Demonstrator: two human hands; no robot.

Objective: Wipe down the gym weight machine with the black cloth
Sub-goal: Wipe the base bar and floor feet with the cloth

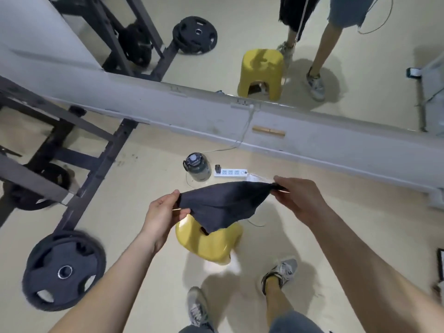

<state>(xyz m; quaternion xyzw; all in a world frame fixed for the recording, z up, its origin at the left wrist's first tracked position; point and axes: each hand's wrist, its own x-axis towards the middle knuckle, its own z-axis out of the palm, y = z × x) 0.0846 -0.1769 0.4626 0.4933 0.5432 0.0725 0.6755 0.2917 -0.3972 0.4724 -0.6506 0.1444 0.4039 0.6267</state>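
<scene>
Framing of the weight machine fills the left of the frame, its upper part cut off by the edge, with a weight plate on its lower-left end. Toward the centre, the left hand has its fingers clamped on one corner of the black cloth, which is held in the air well apart from the machine. The cloth hides part of the yellow stool below it. Beyond, on the floor, stand a water bottle and a power strip. The right hand pinches the cloth's other corner. A mirror spans the top.
</scene>
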